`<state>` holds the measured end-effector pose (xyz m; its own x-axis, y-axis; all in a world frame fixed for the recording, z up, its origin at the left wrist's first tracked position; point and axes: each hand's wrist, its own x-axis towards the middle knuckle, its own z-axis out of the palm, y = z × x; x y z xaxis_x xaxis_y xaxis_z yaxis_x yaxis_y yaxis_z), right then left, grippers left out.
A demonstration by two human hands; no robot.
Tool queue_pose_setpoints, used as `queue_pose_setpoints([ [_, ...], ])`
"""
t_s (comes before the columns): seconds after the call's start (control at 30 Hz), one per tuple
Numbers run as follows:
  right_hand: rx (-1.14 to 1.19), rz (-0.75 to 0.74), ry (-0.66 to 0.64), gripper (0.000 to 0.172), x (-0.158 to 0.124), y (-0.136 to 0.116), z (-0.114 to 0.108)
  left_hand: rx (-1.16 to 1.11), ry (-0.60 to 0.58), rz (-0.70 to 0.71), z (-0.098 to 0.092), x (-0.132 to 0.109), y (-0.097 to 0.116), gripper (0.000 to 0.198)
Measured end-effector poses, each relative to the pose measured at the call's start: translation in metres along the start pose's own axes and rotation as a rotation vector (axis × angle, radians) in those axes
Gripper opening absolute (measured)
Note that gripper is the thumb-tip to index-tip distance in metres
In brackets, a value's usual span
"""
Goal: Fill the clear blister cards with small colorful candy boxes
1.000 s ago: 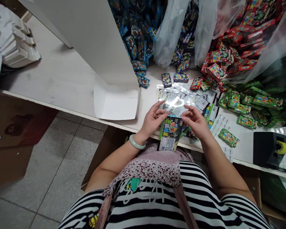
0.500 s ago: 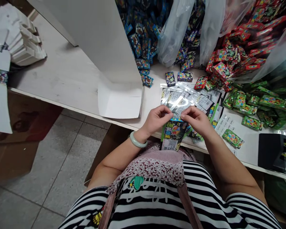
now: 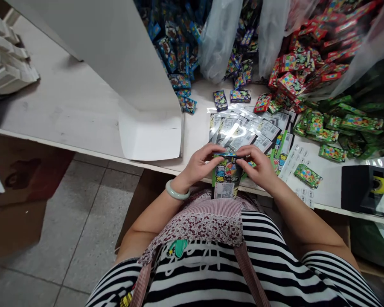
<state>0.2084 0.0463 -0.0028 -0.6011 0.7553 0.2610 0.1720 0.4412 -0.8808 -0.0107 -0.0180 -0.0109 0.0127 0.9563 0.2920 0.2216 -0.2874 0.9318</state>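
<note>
At the lower middle of the frame, just over the edge of the table point(image 3: 83, 106), both hands hold one printed pouch point(image 3: 226, 177) upright between them. The left hand point(image 3: 199, 165) pinches its top left corner with thumb and fingers bent close together, and the right hand point(image 3: 258, 167) pinches the top right corner in the same way. The top edge of the pouch seems folded or pressed down, so I judge this one is almost closed. Just behind the hands a fan of flat pouches point(image 3: 246, 130) lies on the table, seemingly not filled yet, so much work is left. To the right is a sheet of stickers point(image 3: 299, 164) with one green packet point(image 3: 307, 175) on it, and further right a black tape dispenser point(image 3: 363, 189). Farther back, at the top of the frame, are heaps of blue packets point(image 3: 179, 51), red packets point(image 3: 301, 64) and green packets point(image 3: 345, 125), still very large. At the upper left stands a white carton point(image 3: 121, 55)
</note>
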Motion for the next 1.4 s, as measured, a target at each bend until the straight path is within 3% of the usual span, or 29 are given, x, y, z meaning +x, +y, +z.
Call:
queue_pose_setpoints([
  [0.13, 0.045, 0.001, 0.139, 0.007, -0.004, 0.000, 0.012, 0.011, -0.013, 0.025, 0.000, 0.002, -0.001, 0.006],
  [0.27, 0.128, 0.077, 0.048, 0.012, -0.009, 0.010, 0.001, 0.010, 0.027, -0.010, 0.003, 0.003, -0.011, 0.007],
  [0.37, 0.099, 0.241, 0.060, 0.031, -0.021, 0.035, -0.048, 0.021, 0.099, -0.031, 0.005, 0.005, -0.018, 0.006],
  [0.47, -0.302, 0.511, 0.353, 0.028, -0.039, 0.073, -0.115, 0.039, 0.109, -0.054, 0.006, 0.007, -0.021, 0.008],
  [0.53, -0.601, 0.638, 0.359, 0.025, -0.049, 0.096, -0.149, 0.046, 0.100, -0.054, 0.007, 0.010, -0.021, 0.008],
  [0.6, -0.754, 0.714, 0.317, 0.025, -0.054, 0.113, -0.166, 0.058, 0.083, -0.052, 0.009, 0.012, -0.019, 0.007],
  [0.8, -0.822, 0.677, 0.279, 0.022, -0.065, 0.119, -0.158, 0.081, 0.076, -0.086, 0.009, 0.013, -0.019, 0.008],
  [0.9, -0.773, 0.647, 0.305, 0.012, -0.075, 0.118, -0.155, 0.086, 0.080, -0.105, 0.007, 0.011, -0.021, 0.009],
  [1.03, -0.515, 0.653, 0.412, 0.009, -0.089, 0.114, -0.166, 0.076, 0.078, -0.096, 0.008, 0.010, -0.023, 0.010],
  [1.13, -0.330, 0.590, 0.487, 0.010, -0.084, 0.090, -0.169, 0.080, 0.079, -0.089, 0.012, 0.011, -0.023, 0.013],
  [1.2, -0.248, 0.488, 0.383, 0.010, -0.067, 0.060, -0.160, 0.082, 0.078, -0.066, 0.016, 0.012, -0.021, 0.015],
  [1.33, -0.124, 0.226, -0.156, 0.012, -0.006, -0.010, -0.116, 0.085, 0.047, -0.025, 0.025, 0.015, -0.014, 0.013],
  [1.4, -0.115, 0.077, -0.341, 0.014, 0.026, -0.033, -0.091, 0.091, 0.018, -0.013, 0.027, 0.015, -0.009, 0.013],
])
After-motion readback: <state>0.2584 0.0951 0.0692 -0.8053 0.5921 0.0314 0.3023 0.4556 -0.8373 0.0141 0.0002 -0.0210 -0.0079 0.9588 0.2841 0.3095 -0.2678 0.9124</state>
